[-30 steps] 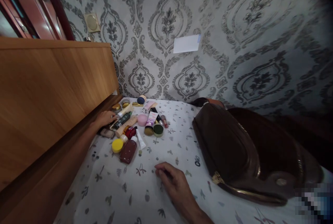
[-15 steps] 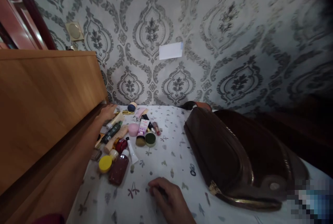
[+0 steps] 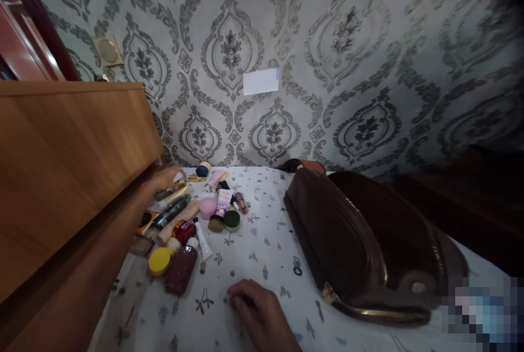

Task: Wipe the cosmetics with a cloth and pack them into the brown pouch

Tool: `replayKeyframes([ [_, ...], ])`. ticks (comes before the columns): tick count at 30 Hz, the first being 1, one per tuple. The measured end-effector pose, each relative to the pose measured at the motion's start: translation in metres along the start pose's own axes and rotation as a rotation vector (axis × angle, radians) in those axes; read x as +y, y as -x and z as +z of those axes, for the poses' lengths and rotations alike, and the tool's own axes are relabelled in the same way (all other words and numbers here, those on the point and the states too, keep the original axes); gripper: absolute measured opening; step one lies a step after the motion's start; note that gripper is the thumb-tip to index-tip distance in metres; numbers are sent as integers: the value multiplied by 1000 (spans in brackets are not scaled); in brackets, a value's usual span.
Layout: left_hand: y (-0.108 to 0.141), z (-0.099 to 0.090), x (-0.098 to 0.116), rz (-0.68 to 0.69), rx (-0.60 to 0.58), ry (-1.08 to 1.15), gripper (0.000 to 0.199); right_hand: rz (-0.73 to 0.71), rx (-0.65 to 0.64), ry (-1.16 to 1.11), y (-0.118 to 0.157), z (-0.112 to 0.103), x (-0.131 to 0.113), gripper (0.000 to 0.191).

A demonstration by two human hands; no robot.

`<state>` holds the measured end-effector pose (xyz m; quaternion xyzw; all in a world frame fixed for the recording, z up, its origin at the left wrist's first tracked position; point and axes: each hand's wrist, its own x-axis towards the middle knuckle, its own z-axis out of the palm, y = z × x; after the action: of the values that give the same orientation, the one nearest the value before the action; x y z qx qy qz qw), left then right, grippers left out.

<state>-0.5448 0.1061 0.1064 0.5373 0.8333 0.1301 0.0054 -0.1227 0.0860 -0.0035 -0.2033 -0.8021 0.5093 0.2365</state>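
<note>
My left hand [image 3: 164, 179] reaches to the far left end of a cluster of cosmetics. Its fingers are closed on a small clear and gold item [image 3: 180, 180], partly hidden by the hand. Close to it lie a gold tube [image 3: 197, 178], a cream-coloured tube [image 3: 179, 196] and a dark green bottle [image 3: 174, 211]. A dark blue jar [image 3: 202, 169] stands just beyond. My right hand [image 3: 260, 308] rests on the patterned sheet [image 3: 262, 248] near the front, fingers loosely curled in, with nothing visible in them.
Nearer in the cluster are a yellow-lidded jar [image 3: 159, 261], a dark red bottle [image 3: 182, 269], a white tube [image 3: 202, 240] and a pink jar [image 3: 208, 207]. A brown bag [image 3: 335, 237] occupies the right side. A wooden cabinet [image 3: 73, 161] borders the left, and a papered wall stands behind.
My left hand has lifted slightly and the clear and gold item now shows at its fingers. My right hand stays on the sheet. The whole view has shifted a little.
</note>
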Motion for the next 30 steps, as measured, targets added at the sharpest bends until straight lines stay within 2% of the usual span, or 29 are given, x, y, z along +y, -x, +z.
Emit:
replayKeyframes([
  [3,9,-8,10,-33,84,175,68,26,0,-21,0,0,-2,24],
  [5,20,-15,24,-35,105,308,74,47,5,-42,0,1,-2,24],
  [9,64,-23,79,29,64,601,73,20,75,-110,-1,2,-5,25],
  [12,112,-14,134,47,-158,1168,71,-117,209,-125,-5,-2,-14,54],
  [14,142,2,167,-3,-262,1355,65,-168,262,-102,-7,-8,-22,74],
  [16,169,24,192,-57,-353,1433,61,-202,280,-58,-7,-18,-27,83],
  [19,197,60,215,-113,-459,1420,58,-208,301,-2,2,-31,-27,78],
  [21,209,77,223,-91,-428,1316,53,-172,315,-6,12,-35,-22,69],
  [23,215,85,227,11,-331,1125,47,-117,339,-17,24,-35,-16,63],
  [26,216,82,230,143,-126,796,38,-29,368,1,38,-33,-11,67],
  [28,216,75,233,139,1,682,34,19,359,22,43,-32,-13,72],
  [30,219,70,239,94,118,697,32,55,342,42,46,-32,-17,70],
])
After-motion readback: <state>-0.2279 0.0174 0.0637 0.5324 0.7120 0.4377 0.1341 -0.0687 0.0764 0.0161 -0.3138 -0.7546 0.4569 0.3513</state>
